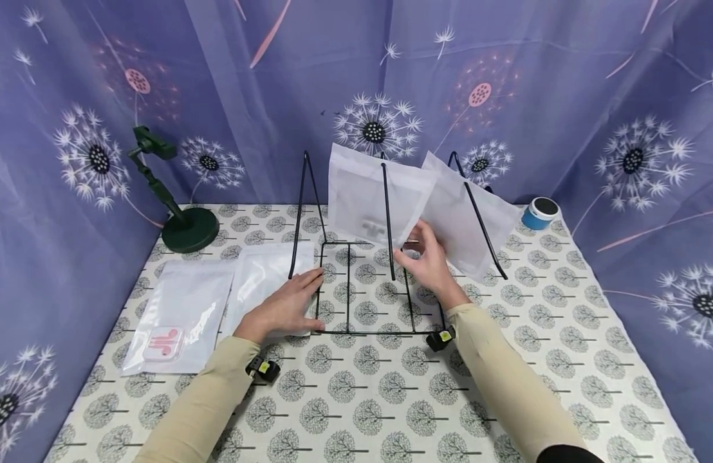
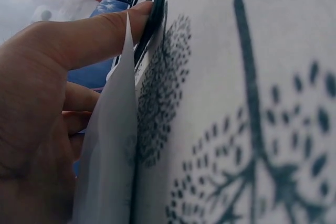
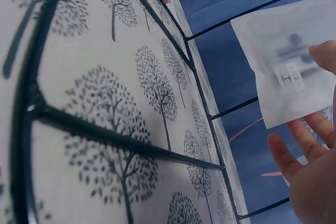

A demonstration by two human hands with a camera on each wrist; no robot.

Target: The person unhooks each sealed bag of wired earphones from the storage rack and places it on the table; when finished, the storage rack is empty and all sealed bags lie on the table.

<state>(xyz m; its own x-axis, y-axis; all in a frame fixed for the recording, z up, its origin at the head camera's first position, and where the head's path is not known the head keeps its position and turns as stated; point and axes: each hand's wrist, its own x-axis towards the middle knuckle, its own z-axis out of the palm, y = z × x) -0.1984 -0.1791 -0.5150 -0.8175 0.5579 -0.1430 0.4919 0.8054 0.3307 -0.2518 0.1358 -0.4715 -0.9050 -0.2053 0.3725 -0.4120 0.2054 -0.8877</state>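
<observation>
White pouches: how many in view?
4: left pouch and neighbouring pouch on the table, middle pouch pinched by the right hand, right pouch at the black rack. Others may be hidden.

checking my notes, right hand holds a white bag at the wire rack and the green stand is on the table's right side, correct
No, the green stand is on the left of the table, per the head view; the right hand does hold a white bag at the wire rack.
</observation>
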